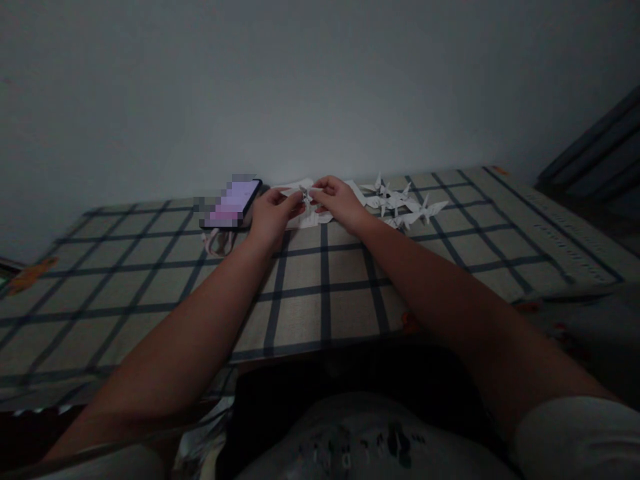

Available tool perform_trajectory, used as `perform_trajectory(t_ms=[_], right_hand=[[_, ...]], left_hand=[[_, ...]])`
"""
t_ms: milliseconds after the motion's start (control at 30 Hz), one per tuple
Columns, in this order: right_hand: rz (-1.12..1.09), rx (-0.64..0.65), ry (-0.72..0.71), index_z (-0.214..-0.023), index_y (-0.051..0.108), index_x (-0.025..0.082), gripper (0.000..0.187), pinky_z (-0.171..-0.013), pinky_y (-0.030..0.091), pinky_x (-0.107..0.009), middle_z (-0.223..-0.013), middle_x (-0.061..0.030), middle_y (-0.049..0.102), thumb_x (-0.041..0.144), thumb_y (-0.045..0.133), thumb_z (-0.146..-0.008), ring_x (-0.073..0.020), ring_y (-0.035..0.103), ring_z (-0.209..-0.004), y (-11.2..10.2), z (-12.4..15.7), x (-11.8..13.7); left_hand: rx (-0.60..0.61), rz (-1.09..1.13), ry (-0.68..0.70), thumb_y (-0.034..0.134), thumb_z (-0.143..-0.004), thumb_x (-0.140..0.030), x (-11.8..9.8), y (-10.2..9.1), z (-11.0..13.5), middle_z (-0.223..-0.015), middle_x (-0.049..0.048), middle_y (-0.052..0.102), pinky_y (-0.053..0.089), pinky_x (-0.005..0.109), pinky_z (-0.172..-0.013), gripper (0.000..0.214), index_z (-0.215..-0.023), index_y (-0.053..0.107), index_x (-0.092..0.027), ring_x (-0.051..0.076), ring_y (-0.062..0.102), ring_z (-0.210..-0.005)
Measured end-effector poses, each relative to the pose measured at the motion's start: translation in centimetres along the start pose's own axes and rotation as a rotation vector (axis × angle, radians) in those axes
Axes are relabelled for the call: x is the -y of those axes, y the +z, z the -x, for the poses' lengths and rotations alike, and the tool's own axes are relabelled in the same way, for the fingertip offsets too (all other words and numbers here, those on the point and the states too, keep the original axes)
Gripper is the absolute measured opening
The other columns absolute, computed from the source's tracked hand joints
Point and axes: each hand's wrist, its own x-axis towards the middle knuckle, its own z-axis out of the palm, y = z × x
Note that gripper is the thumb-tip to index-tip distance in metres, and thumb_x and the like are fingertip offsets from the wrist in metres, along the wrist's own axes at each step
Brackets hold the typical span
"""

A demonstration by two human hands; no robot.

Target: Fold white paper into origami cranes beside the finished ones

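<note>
Obs., head view, dim light. Both arms stretched out over plaid cloth (325,293), hands meeting at far centre, close to wall (300,87).

L hand (270,217): fingers (287,200) closed in a pinch on left end of small folded paper (304,193).
R hand (340,200): fingers (320,190) pinched on right end of same piece. Hands nearly touching, paper btw them, held just above the cloth. Exact fold shape too small/dark to tell.

Under & just behind hands: flat white paper sheets (313,219) lying on cloth, partly hidden by L hand.

Right of R hand: cluster of finished white paper cranes (400,200), wings up, set close together, near far edge.

Left of L hand: phone (233,203) flat on cloth, screen lit, blurred out. White cable (217,241) looped just near side of phone.

Near edge: person's dark lap & light shirt.
</note>
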Motion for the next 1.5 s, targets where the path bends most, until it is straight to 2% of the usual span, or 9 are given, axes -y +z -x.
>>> perform_trajectory(t_ms=[233, 467, 700, 833, 933, 1067, 1167, 1300, 1500], right_hand=[[0.018, 0.006, -0.015, -0.088, 0.071, 0.018, 0.013, -0.07, 0.056, -0.023, -0.085, -0.0006, 0.07, 0.03, 0.073, -0.082, -0.0111, 0.063, -0.076, -0.4, -0.2, -0.5], [-0.144, -0.004, 0.084, -0.083, 0.069, 0.017, 0.02, -0.076, 0.057, -0.024, -0.082, -0.0019, 0.071, 0.035, 0.077, -0.08, -0.0113, 0.066, -0.078, -0.4, 0.0, -0.2], [-0.414, 0.029, 0.174, -0.082, 0.063, 0.018, 0.017, -0.091, 0.057, -0.029, -0.085, -0.0022, 0.07, 0.03, 0.074, -0.085, -0.0114, 0.068, -0.083, -0.4, -0.2, 0.2], [-0.449, 0.021, 0.224, -0.085, 0.062, 0.018, 0.013, -0.095, 0.056, -0.029, -0.085, -0.0016, 0.068, 0.027, 0.07, -0.088, -0.0106, 0.067, -0.083, -0.1, -0.5, 0.3], [-0.451, -0.005, 0.231, -0.087, 0.063, 0.018, 0.01, -0.095, 0.056, -0.028, -0.085, -0.0012, 0.067, 0.026, 0.069, -0.088, -0.0102, 0.066, -0.083, 0.0, -0.5, 0.4], [-0.489, -0.039, 0.236, -0.093, 0.066, 0.018, 0.007, -0.094, 0.057, -0.027, -0.088, -0.0007, 0.069, 0.021, 0.069, -0.087, -0.0094, 0.066, -0.081, -0.4, -0.4, 0.4], [-0.522, -0.043, 0.259, -0.091, 0.066, 0.018, 0.005, -0.094, 0.057, -0.026, -0.088, -0.001, 0.07, 0.017, 0.068, -0.087, -0.0091, 0.066, -0.08, -0.7, -0.3, 0.2], [-0.503, -0.031, 0.26, -0.088, 0.065, 0.018, 0.005, -0.095, 0.058, -0.027, -0.089, -0.0023, 0.071, 0.02, 0.069, -0.087, -0.01, 0.067, -0.083, -0.9, -0.6, -0.1], [-0.507, -0.057, 0.233, -0.092, 0.065, 0.019, 0.008, -0.096, 0.059, -0.031, -0.091, -0.0028, 0.071, 0.021, 0.07, -0.086, -0.0117, 0.068, -0.083, -0.7, -0.8, -0.5]], left_hand=[[0.033, -0.007, -0.02, 0.086, -0.065, -0.043, 0.1, -0.2, -0.2, -0.085, 0.0022, 0.071, 0.055, 0.028, -0.08, 0.036, -0.084, 0.072, -0.016, 0.013, 0.066, -0.08], [0.017, 0.016, -0.119, 0.089, -0.061, -0.046, -0.2, -0.1, -0.3, -0.081, 0.0002, 0.068, 0.05, 0.022, -0.074, 0.041, -0.075, 0.065, -0.017, 0.011, 0.062, -0.078], [0.036, 0.195, -0.304, 0.079, -0.081, -0.037, -1.1, -0.2, -0.9, -0.065, -0.0024, 0.061, 0.051, 0.024, -0.064, 0.025, -0.077, 0.061, -0.02, 0.01, 0.06, -0.061], [0.073, 0.266, -0.376, 0.072, -0.088, -0.035, -1.4, -0.3, -1.3, -0.061, -0.0007, 0.061, 0.052, 0.024, -0.06, 0.022, -0.076, 0.062, -0.02, 0.011, 0.06, -0.057], [0.097, 0.306, -0.422, 0.07, -0.091, -0.036, -1.4, -0.4, -1.2, -0.061, 0.0003, 0.062, 0.053, 0.023, -0.058, 0.024, -0.075, 0.062, -0.019, 0.011, 0.061, -0.055], [0.059, 0.308, -0.466, 0.07, -0.09, -0.033, -1.4, -0.5, -1.3, -0.061, 0.001, 0.064, 0.054, 0.025, -0.057, 0.021, -0.076, 0.064, -0.019, 0.012, 0.063, -0.055], [0.046, 0.333, -0.501, 0.069, -0.09, -0.029, -1.3, -0.6, -1.3, -0.059, 0.0002, 0.062, 0.052, 0.023, -0.054, 0.02, -0.075, 0.063, -0.018, 0.01, 0.058, -0.049], [0.086, 0.335, -0.503, 0.068, -0.092, -0.034, -1.5, -0.6, -1.3, -0.057, 0.0, 0.06, 0.051, 0.023, -0.052, 0.024, -0.074, 0.061, -0.019, 0.009, 0.055, -0.046], [0.009, 0.437, -0.558, 0.061, -0.096, -0.026, -2.1, -0.6, -1.3, -0.057, -0.0014, 0.06, 0.049, 0.017, -0.051, 0.021, -0.076, 0.06, -0.018, 0.005, 0.054, -0.045]])
